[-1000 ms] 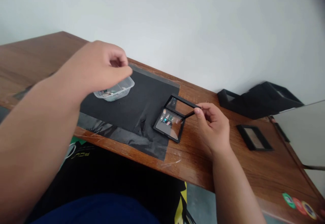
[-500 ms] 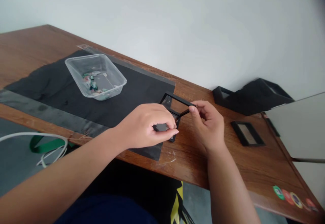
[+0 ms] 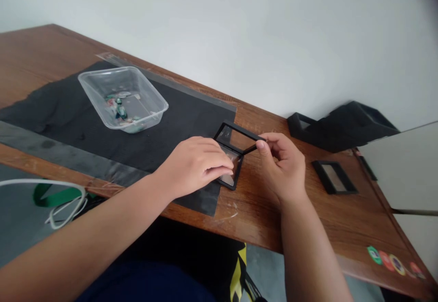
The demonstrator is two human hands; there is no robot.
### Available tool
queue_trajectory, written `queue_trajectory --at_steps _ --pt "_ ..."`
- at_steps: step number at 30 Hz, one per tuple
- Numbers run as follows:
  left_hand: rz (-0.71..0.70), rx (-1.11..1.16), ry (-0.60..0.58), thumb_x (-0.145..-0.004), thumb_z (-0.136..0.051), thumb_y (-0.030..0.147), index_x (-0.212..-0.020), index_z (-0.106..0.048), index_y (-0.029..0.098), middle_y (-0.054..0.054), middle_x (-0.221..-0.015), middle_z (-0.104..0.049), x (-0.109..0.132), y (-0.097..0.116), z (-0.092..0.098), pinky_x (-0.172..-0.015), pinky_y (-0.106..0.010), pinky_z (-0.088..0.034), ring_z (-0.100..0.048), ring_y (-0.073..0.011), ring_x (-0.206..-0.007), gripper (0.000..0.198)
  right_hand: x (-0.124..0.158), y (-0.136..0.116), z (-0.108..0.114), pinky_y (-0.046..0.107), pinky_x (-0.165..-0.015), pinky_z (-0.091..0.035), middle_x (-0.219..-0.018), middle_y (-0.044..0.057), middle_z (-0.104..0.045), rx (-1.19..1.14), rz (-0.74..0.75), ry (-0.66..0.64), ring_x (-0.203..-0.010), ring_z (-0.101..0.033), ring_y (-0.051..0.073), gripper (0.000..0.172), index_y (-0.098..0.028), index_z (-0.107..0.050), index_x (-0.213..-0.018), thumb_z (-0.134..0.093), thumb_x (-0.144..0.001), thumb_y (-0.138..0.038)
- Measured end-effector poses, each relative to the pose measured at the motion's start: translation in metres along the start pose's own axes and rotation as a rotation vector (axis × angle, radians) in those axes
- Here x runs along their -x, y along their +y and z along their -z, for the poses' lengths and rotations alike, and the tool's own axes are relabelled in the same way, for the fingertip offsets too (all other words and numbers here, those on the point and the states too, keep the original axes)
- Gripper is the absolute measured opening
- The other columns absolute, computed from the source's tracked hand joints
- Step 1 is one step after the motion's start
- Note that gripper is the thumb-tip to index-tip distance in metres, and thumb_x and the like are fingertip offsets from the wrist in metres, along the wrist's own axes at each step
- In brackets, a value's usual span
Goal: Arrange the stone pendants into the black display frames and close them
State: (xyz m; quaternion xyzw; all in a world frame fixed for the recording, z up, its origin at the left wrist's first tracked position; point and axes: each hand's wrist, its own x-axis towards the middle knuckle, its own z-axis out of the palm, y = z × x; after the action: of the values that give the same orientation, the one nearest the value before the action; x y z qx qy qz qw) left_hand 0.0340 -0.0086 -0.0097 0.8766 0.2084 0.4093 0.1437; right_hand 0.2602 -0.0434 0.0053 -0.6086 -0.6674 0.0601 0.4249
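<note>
A black hinged display frame with clear film panes stands partly opened at the right end of the black sheet. One half lies flat, and the other tilts up from it. My right hand pinches the raised half at its right corner between thumb and fingers. Over the flat half is my left hand, its fingers and thumb drawn together close to the film. Whatever may be between those fingertips is hidden.
A clear plastic tub holding small green and reddish packets stands on the black sheet. To the right lie another black frame and black boxes against the wall. Round stickers mark the table's near right edge.
My left hand has gone from a raised, rounded pinch to a flatter, lower pose over the film. My right hand keeps its hold on the raised half. The view has shifted slightly.
</note>
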Motion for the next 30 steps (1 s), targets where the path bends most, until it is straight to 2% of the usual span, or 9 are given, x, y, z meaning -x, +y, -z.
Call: queue_trajectory --at_steps 3,8,15,18,22,27,30 --pt "0.004 -0.032 0.019 -0.095 -0.07 0.025 -0.087 -0.075 0.022 0.002 -0.088 -0.079 0.001 -0.0032 0.0007 -0.081 -0.032 -0.052 -0.07 -0.017 -0.083 0.01 0.0002 0.0007 -0.0001 0.028 -0.058 -0.046 -0.077 0.002 -0.067 -0.007 0.002 0.008 -0.065 -0.059 0.016 0.024 -0.024 -0.07 -0.096 -0.062 -0.096 -0.046" --pt "0.033 -0.12 -0.014 -0.096 -0.068 0.025 -0.09 -0.077 0.022 0.0 -0.091 -0.078 0.0032 -0.0026 0.0024 -0.081 -0.035 -0.047 -0.064 -0.0194 -0.086 0.011 0.0005 0.0018 -0.0006 0.028 -0.058 -0.045 -0.076 0.001 -0.066 -0.027 0.008 0.005 -0.065 -0.058 0.016 0.023 -0.023 -0.07 -0.096 -0.062 -0.096 -0.045" --pt "0.037 -0.067 -0.075 -0.097 -0.066 0.026 -0.089 -0.076 0.021 0.001 -0.092 -0.078 0.004 -0.0006 -0.0002 -0.082 -0.033 -0.045 -0.064 -0.0174 -0.088 0.013 0.0006 0.0033 -0.0018 0.028 -0.058 -0.046 -0.078 0.002 -0.067 -0.053 0.03 0.016 -0.069 -0.061 0.017 0.021 -0.023 -0.07 -0.097 -0.064 -0.095 -0.043" --pt "0.034 -0.035 -0.118 -0.097 -0.066 0.025 -0.101 -0.076 0.021 0.0 -0.095 -0.078 0.0048 -0.0009 -0.0027 -0.085 -0.033 -0.045 -0.064 -0.018 -0.089 0.011 0.0011 0.0032 -0.0015 0.028 -0.058 -0.046 -0.08 0.002 -0.067 -0.058 0.028 0.019 -0.07 -0.061 0.017 0.02 -0.023 -0.07 -0.097 -0.065 -0.096 -0.043" --pt "0.021 -0.062 -0.176 -0.101 -0.06 0.023 -0.122 -0.07 0.021 -0.003 -0.104 -0.075 0.0055 0.0008 -0.0043 -0.085 -0.035 -0.044 -0.062 -0.0201 -0.096 0.024 0.0013 0.0026 -0.0008 0.028 -0.059 -0.046 -0.079 0.002 -0.067 -0.063 0.025 0.005 -0.068 -0.061 0.016 0.02 -0.023 -0.069 -0.098 -0.064 -0.096 -0.042" --pt "0.027 -0.01 -0.231 -0.101 -0.054 0.014 -0.11 -0.073 0.02 -0.003 -0.103 -0.071 0.0044 0.0038 -0.0021 -0.084 -0.036 -0.043 -0.061 -0.0199 -0.097 0.021 0.0008 0.0022 -0.0009 0.027 -0.058 -0.045 -0.078 0.001 -0.067 -0.064 0.033 0.012 -0.067 -0.059 0.015 0.019 -0.023 -0.07 -0.097 -0.065 -0.096 -0.041" --pt "0.02 0.028 -0.212 -0.101 -0.053 0.013 -0.106 -0.072 0.018 -0.005 -0.104 -0.071 0.0033 0.0026 -0.001 -0.087 -0.036 -0.044 -0.062 -0.02 -0.099 0.021 0.0007 0.0023 -0.0007 0.027 -0.057 -0.045 -0.077 0.0 -0.066 -0.055 0.035 0.013 -0.065 -0.058 0.015 0.018 -0.023 -0.07 -0.096 -0.065 -0.096 -0.041"
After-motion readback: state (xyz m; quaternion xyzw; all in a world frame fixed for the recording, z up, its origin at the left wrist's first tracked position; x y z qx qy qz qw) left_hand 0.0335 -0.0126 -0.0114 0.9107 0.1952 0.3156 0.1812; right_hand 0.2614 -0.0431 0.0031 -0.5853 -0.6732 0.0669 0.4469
